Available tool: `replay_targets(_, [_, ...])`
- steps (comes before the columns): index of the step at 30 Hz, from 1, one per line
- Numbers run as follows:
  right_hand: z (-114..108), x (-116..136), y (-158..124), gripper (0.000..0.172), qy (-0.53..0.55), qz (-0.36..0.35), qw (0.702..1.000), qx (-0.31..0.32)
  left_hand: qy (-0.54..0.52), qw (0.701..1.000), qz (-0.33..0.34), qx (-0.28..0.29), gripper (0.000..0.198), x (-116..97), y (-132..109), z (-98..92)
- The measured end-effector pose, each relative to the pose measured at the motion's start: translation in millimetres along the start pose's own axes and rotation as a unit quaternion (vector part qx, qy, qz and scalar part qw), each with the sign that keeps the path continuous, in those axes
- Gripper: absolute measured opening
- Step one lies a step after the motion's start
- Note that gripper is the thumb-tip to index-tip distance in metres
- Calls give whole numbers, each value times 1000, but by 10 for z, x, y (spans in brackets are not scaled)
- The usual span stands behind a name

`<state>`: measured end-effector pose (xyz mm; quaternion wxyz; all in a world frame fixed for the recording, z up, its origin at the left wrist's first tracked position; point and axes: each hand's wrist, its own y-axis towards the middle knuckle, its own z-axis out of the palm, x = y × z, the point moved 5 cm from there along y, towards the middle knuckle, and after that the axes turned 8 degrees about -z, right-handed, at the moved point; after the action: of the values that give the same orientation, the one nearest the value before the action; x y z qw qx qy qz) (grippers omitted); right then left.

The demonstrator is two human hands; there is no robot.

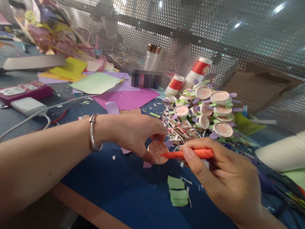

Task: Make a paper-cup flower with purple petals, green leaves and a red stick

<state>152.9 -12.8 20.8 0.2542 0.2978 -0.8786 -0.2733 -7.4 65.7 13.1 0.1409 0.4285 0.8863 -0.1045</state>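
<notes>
Right hand (pixel 224 177) closed round an orange-red marker (pixel 192 153), thumb and fingers pinched on its barrel; from my end I read its long axis as nearly level across the view, tip pointing left. That tip is at the face of a round paper-cup base (pixel 157 149) patterned with orange lines, though I can't tell whether it touches or sits just off. The left hand (pixel 133 130) is nearer to the base: I see its thumb and fingers curled in around the rim from the left and far side, gripping it above the table (pixel 107 193). So the base lies left of my right fingers, the marker spanning the gap. Beyond it, farther from me and to the right, is a heap of similar cup bases (pixel 209 111) with paper tabs.
</notes>
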Motion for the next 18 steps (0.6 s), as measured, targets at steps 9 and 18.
replay_targets(9, [-48, 26, -3, 8, 9, 19, 999, -42, -1, 1000, -4, 5, 36, -23, -11, -16])
replay_targets(18, [-31, 23, 6, 8, -1, -2, 1000, -17, -5, 1000, 9, -1, 37, -11, -5, -4])
